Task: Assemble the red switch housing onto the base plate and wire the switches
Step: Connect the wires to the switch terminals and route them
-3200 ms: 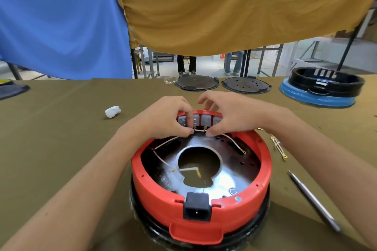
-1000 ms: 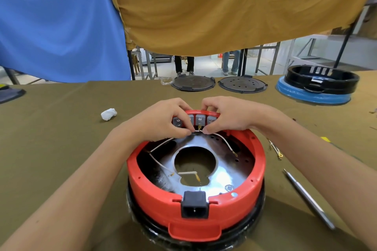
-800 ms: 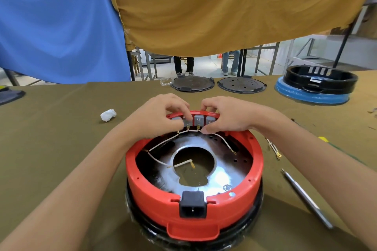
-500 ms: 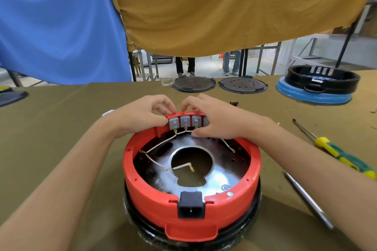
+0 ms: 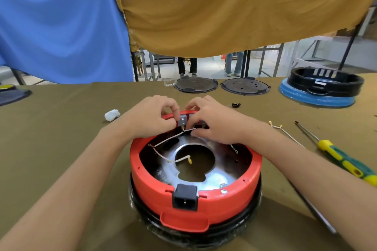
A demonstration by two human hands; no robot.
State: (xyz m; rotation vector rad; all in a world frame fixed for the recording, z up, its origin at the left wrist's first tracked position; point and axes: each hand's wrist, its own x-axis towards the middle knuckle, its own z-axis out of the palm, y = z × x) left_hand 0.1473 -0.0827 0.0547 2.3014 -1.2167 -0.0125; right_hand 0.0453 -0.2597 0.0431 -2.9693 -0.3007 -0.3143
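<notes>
The red switch housing [image 5: 153, 181] sits as a ring on a shiny metal base plate [image 5: 216, 181] over a black base, close in front of me. Grey switches [image 5: 183, 119] line the inside of its far wall. My left hand [image 5: 152, 117] pinches a grey switch at that wall. My right hand [image 5: 212, 123] pinches a white wire [image 5: 171, 138] just below the switches. More white wires with yellow terminals lie loose over the plate's centre hole [image 5: 194, 164]. A black power socket [image 5: 185, 197] sits in the housing's near wall.
A yellow-green screwdriver [image 5: 344, 161] and spare wires [image 5: 285, 132] lie to the right; a metal rod [image 5: 314, 210] lies nearer me. Two dark round plates [image 5: 243, 86], a black ring on a blue base [image 5: 320, 88], a white wad [image 5: 111, 114] and a small black part [image 5: 236, 105] lie farther off.
Both hands stayed at the far wall of the housing, shifting slightly along the switches. My view rose and the screwdriver on the right came into sight.
</notes>
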